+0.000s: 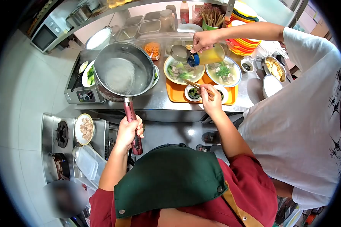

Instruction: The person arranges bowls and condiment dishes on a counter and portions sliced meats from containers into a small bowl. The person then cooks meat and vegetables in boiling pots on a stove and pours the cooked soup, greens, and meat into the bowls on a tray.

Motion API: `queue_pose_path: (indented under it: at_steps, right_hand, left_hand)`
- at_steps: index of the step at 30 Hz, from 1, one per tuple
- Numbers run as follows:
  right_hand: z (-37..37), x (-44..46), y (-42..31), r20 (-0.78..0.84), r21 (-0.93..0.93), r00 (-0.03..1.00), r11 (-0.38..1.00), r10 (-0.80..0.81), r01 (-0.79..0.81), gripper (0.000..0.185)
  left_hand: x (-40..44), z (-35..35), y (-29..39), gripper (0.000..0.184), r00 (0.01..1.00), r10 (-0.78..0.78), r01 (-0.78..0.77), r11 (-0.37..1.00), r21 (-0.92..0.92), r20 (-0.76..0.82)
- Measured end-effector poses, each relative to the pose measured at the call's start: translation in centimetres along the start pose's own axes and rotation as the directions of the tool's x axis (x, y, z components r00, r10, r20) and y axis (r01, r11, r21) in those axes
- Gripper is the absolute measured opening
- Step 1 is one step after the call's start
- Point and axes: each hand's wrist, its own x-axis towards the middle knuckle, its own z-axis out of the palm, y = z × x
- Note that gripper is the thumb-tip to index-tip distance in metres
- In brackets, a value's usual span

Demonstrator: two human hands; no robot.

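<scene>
My left hand (130, 132) is closed around the reddish handle of a deep saucepan (102, 81), held up at the counter's left side. Cloudy, pale liquid lies in the bottom of the pan. My right hand (211, 100) grips a pair of wooden chopsticks (195, 84), their tips by the rim of the left soup bowl (177, 72), which holds greens and meat. Beside it stands a second soup bowl (224, 72) topped with chopped green herbs. Both bowls rest on an orange tray (177, 98), along with a small sauce dish (193, 93) and another partly hidden behind my right hand.
From the right, another person's hand (204, 41) holds a yellow-liquid bottle (212, 55) with a blue cap above the bowls. An induction cooker (83, 97) and a plate of greens (89, 75) are at left. Stacked coloured bowls (240, 45) stand at the back right.
</scene>
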Motion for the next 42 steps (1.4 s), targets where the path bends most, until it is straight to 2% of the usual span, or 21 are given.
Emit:
queue_pose_path:
  at_steps: [3,7,9,14,17,21,23,27,30,37,42]
  right_hand:
    - [0.0,-0.1,-1.1,-0.020,0.054,1.000,0.999,-0.008,0.009,0.011]
    - [1.2,0.3,-2.8,0.045,-0.025,0.989,0.990,-0.139,0.140,0.010]
    - [2.7,0.9,-1.8,0.071,-0.036,0.963,0.964,-0.260,0.263,0.010]
    - [4.2,0.4,-1.5,0.053,-0.217,0.959,0.934,-0.279,0.283,0.011]
    - [3.2,-1.1,-2.9,0.052,-0.179,0.935,0.918,-0.351,0.355,0.013]
    - [0.7,-3.5,-3.7,0.070,-0.120,0.941,0.934,-0.330,0.337,0.015]
    - [-0.5,-4.3,-3.9,0.027,-0.139,0.942,0.932,-0.335,0.336,0.014]
    - [-2.7,-5.2,-3.7,-0.079,-0.109,0.967,0.966,-0.242,0.232,0.010]
    - [-3.5,-5.2,-3.7,-0.112,-0.077,0.970,0.975,-0.217,0.209,0.010]
    - [-4.9,-5.3,-3.6,-0.151,-0.100,0.963,0.972,-0.224,0.211,0.009]
    - [-5.7,-5.4,-3.1,-0.239,0.002,0.951,0.979,-0.198,0.205,0.010]
  left_hand:
    - [-0.2,-0.6,-0.2,0.003,0.999,-0.010,0.010,1.000,-0.007,0.038]
    - [-0.4,-1.1,-0.4,0.002,0.998,-0.021,0.021,1.000,0.007,0.052]
    - [-0.4,-1.2,-0.4,0.002,0.998,-0.019,0.018,1.000,0.017,0.052]
    - [-0.5,-1.3,-0.1,0.003,0.999,-0.019,0.018,0.999,0.042,0.037]
    - [-0.4,-1.5,-0.2,0.003,0.999,-0.017,0.015,0.998,0.066,0.033]
    - [-0.3,-1.6,-0.1,0.005,0.998,-0.021,0.018,0.998,0.053,0.055]
    - [-0.2,-1.7,-0.1,0.003,0.998,-0.004,-0.001,0.997,0.078,0.063]
    - [0.0,-1.7,0.0,0.002,0.999,-0.007,0.003,0.995,0.101,0.042]
    - [0.0,-1.4,0.0,0.007,0.999,-0.014,0.008,0.989,0.145,0.041]
    - [0.4,-0.5,0.0,0.004,0.997,-0.032,0.021,0.988,0.151,0.067]
    - [0.8,0.7,0.0,0.005,0.994,-0.041,0.026,0.991,0.134,0.106]
